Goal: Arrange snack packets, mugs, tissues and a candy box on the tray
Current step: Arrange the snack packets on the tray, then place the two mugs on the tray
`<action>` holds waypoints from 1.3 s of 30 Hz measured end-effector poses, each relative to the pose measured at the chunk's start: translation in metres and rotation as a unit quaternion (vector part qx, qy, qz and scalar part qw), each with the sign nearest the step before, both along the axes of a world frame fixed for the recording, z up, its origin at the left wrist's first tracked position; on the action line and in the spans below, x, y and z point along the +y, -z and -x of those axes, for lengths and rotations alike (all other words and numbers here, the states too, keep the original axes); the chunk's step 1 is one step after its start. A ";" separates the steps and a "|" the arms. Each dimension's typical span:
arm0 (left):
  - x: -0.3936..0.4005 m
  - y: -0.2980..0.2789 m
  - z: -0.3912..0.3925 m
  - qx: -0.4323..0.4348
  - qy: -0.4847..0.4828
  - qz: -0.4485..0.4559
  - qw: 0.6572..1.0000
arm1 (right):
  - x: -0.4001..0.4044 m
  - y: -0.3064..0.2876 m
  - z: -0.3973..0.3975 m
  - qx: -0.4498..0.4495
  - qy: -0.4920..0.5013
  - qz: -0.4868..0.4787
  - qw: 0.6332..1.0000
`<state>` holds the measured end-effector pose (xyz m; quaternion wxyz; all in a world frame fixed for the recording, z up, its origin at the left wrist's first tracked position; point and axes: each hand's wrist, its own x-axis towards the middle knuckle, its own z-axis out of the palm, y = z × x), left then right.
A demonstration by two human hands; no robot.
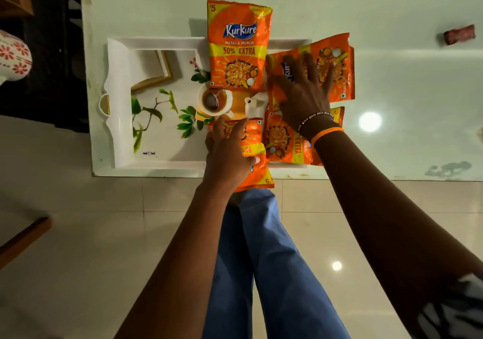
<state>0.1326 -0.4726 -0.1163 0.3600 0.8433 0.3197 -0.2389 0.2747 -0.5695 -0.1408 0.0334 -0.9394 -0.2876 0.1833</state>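
Hands hide packets: left hand (227, 150) fingers grip one (252, 155); right hand (303, 90) fingers flat.

4 orange Kurkure packets lie across the white tray's (119, 98) right half. The upright packet (239, 48) overhangs its far rim; the nearest packet (254, 163) overhangs the near rim.

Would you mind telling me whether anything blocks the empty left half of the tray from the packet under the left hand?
Nothing visible does: the left hand holds the packet beside the tray's bare printed floor.
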 end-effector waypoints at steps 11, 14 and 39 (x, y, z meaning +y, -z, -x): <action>-0.004 0.003 -0.008 0.010 0.024 -0.010 1.000 | 0.003 0.002 0.001 -0.026 0.031 0.001 0.999; -0.002 0.001 -0.010 0.011 0.011 -0.014 1.000 | 0.008 -0.009 0.007 -0.012 0.023 -0.013 1.000; 0.218 -0.062 0.087 -0.252 -0.428 0.013 0.868 | 0.261 -0.085 0.122 0.187 -0.042 -0.294 0.936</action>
